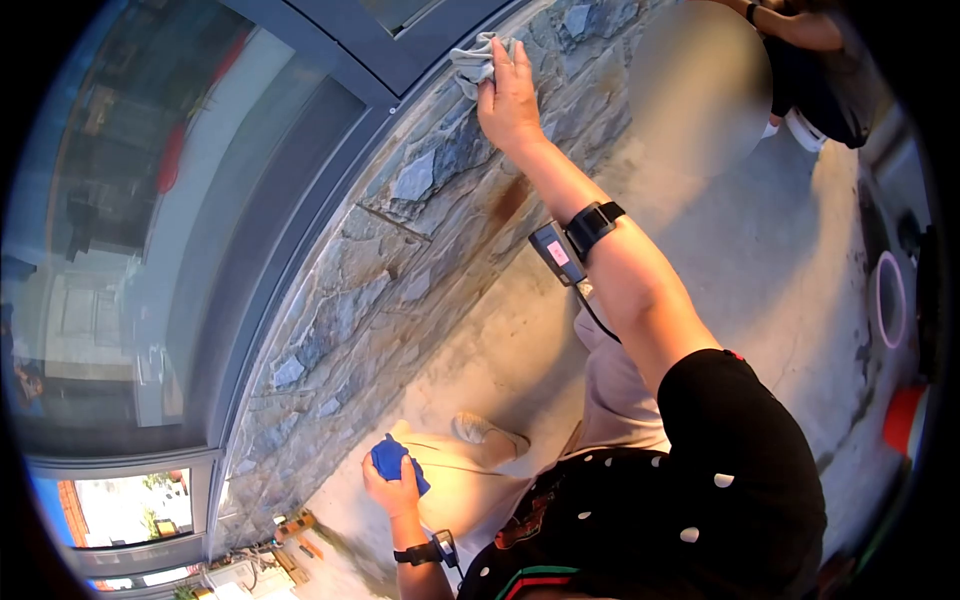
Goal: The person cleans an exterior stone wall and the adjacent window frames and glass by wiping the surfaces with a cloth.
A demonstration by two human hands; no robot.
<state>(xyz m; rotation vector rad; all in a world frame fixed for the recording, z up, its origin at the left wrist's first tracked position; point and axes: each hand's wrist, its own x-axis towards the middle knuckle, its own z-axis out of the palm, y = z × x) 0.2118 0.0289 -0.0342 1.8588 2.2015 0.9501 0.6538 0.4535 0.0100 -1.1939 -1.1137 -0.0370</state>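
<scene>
My right hand (pixel 512 105) reaches far out and presses a crumpled light grey cloth (pixel 472 66) against the lower edge of the grey window frame (pixel 385 112), just above the stone wall. Its fingers are bent over the cloth. Lower down, my left hand (pixel 393 492) is closed around a bunched blue cloth (pixel 388 458), held in front of my leg and apart from the wall. A large glass pane (pixel 230 190) fills the upper left, with reflections on it.
Rough stone cladding (pixel 340 290) runs below the window. Another person (pixel 815 60) crouches at the top right on the concrete floor (pixel 740 250). An orange-red container (pixel 903 420) and a pale ring (pixel 890 300) are at the right edge. Several small items lie at the lower left.
</scene>
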